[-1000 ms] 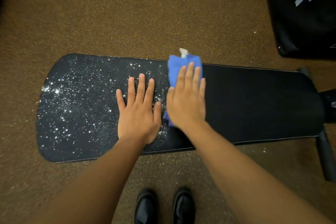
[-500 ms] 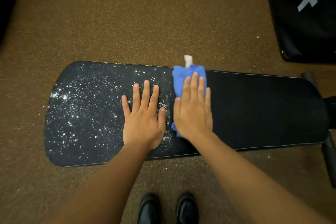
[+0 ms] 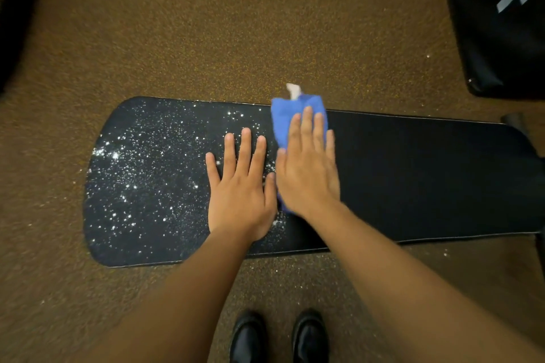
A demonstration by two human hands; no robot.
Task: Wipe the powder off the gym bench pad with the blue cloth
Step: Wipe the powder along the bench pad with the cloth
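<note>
Brown speckled carpet (image 3: 236, 38) covers the floor all around. On it stands the long black gym bench pad (image 3: 413, 180). A big black bag (image 3: 501, 23) with white marks sits at the top right corner, well apart from the pad.

White powder (image 3: 141, 174) dots the left half of the pad. The right half looks dark and clean. So the job looks about half done.

The left hand (image 3: 240, 186) lies flat on the dusty part, fingers straight, holding nothing. The right hand (image 3: 308, 168) lies flat too, fingers straight, pressing the blue cloth (image 3: 287, 118) down on the middle of the pad, near the far edge. The cloth is not pinched, just pushed on. A small white tag (image 3: 293, 90) pokes out at its top.

Two black shoes (image 3: 280, 336) show at the bottom.

To do this well, I think the cloth should slide left with steady pressing, and the left hand should lift out of the way first. Push too fast and powder may fly onto the carpet.
</note>
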